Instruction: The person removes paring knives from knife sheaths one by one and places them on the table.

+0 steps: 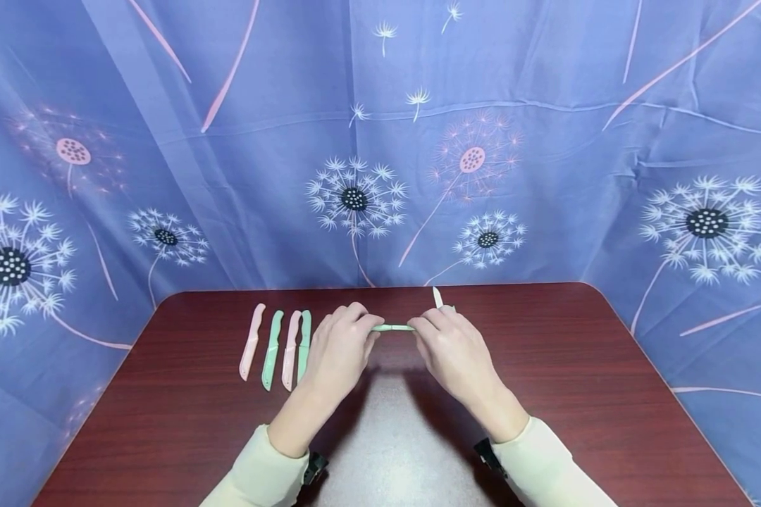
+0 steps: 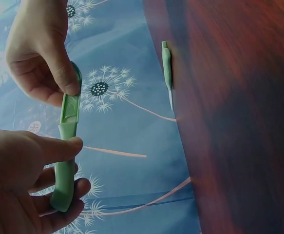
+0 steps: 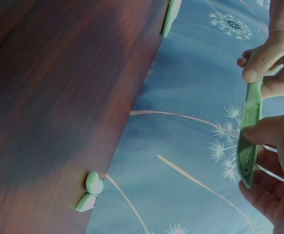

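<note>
My left hand (image 1: 340,345) grips the handle of a green paring knife (image 2: 64,183) between thumb and fingers. On the blade end, my right hand (image 1: 452,345) pinches its green sheath (image 3: 249,131), thumb flat on the sheath's side. Handle and sheath meet in one line, held level above the table between both hands. Past the right hand, near the table's back edge, lies a second green-handled knife (image 2: 167,68) with its pale blade (image 1: 437,297) bare. A light green piece (image 3: 86,202) lies next to that knife's handle end.
Left of my left hand lie several sheathed knives in a row: a pink one (image 1: 252,343), a green one (image 1: 272,351), another pink one (image 1: 290,351) and a partly hidden green one (image 1: 304,341). A blue flowered curtain (image 1: 380,141) surrounds the dark red table (image 1: 609,394).
</note>
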`<action>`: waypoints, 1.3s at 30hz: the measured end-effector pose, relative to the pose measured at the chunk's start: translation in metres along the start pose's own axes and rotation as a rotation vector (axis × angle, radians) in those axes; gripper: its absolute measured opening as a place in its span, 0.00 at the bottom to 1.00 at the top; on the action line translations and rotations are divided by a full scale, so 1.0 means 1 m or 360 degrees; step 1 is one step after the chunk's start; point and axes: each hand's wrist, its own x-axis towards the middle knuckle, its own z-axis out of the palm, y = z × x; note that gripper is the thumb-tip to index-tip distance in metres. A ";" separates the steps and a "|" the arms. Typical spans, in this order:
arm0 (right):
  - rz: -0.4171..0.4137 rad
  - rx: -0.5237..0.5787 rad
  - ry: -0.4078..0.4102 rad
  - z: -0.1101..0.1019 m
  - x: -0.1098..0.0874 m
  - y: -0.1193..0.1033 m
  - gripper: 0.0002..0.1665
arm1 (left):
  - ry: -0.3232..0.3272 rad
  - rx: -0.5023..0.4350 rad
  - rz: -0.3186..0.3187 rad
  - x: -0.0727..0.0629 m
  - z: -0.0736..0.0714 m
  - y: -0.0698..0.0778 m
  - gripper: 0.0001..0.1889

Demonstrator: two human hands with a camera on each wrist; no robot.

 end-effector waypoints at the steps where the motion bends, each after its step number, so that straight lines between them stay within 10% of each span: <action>1: -0.0002 -0.0009 0.0007 0.000 0.000 0.000 0.10 | 0.0016 0.0006 0.0009 0.000 0.001 0.000 0.11; 15: 0.0031 0.0011 0.0016 0.011 -0.002 0.001 0.09 | 0.0197 0.0074 0.0073 -0.002 0.014 -0.003 0.09; 39: -0.0007 -0.0009 0.0019 0.015 -0.005 0.002 0.06 | 0.0168 0.0309 0.0153 -0.007 0.019 0.001 0.11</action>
